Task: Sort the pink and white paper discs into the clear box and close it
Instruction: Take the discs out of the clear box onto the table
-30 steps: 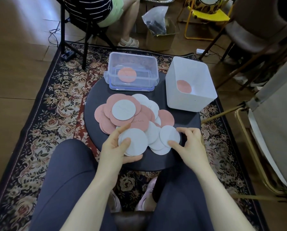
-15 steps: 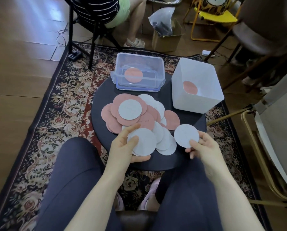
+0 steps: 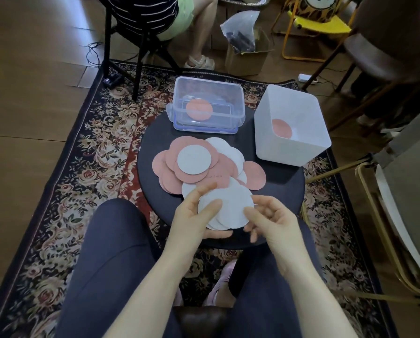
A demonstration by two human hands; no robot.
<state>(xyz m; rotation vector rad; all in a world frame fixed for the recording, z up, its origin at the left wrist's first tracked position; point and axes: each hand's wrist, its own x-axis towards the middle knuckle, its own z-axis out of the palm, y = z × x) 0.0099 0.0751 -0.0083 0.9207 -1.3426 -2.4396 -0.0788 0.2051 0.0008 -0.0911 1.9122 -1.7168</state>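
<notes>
Your left hand (image 3: 191, 215) grips the white discs (image 3: 226, 206), stacked for one drop into the clear box (image 3: 207, 106) beyond; your right hand (image 3: 269, 220) pinches their edge.

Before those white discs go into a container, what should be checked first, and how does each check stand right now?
1. Stack secured: the left hand grips the white discs and the right hand pinches their edge. Ok.
2. Only white discs in the stack: only white faces show, lower ones are hidden. Cannot tell.
3. Clear box open on top: no lid shows over it. Ok.
4. Contents of the clear box: one pink disc inside. Ok.
5. White bin contents: also a pink disc. Which container takes which colour: cannot tell.
6. Sorting finished: a mixed pile remains on the table. Not ok.
</notes>
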